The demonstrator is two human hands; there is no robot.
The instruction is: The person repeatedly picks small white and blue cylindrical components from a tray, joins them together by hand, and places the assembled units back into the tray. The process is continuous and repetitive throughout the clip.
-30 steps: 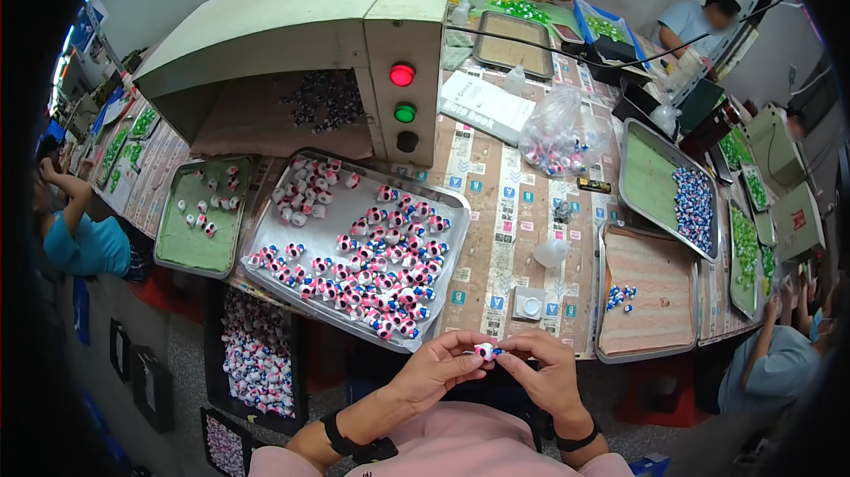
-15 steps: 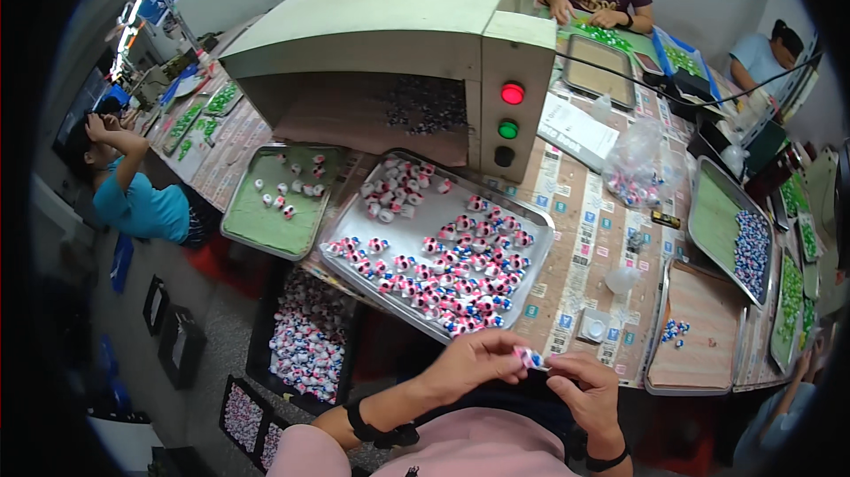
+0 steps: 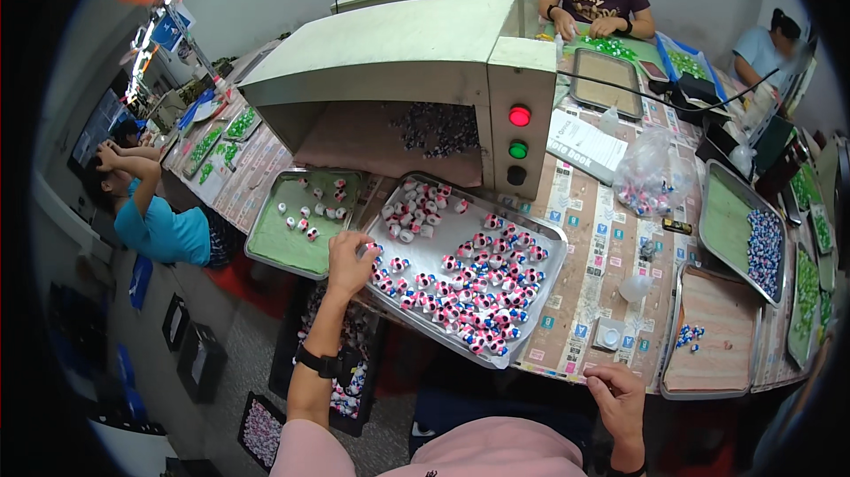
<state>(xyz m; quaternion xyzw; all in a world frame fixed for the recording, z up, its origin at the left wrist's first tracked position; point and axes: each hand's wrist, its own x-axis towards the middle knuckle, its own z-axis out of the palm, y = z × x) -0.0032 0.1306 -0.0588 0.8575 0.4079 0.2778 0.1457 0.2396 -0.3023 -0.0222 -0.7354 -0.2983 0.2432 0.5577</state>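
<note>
My left hand is at the left edge of a metal tray. Its thumb and fingers close on a small pink-and-white toy piece at the rim, partly hidden by the fingertips. Many like pieces in pink, white, blue and black cover the tray's front and right. White-and-pink ones are grouped at its back left. Near the table's front edge hangs my right hand, thumb and fingertips pressed together; whether anything tiny sits between them cannot be made out.
A green-lined tray holds a few pieces on the left. Behind stands a beige oven-like machine with lit buttons. On the right are a paper-lined tray, a bag of pieces and a small bottle. Below is a black crate. People sit around.
My left hand has left my right hand and moved up and left to the tray's edge with the small piece. My right hand has dropped slightly, away from it. The view has shifted.
</note>
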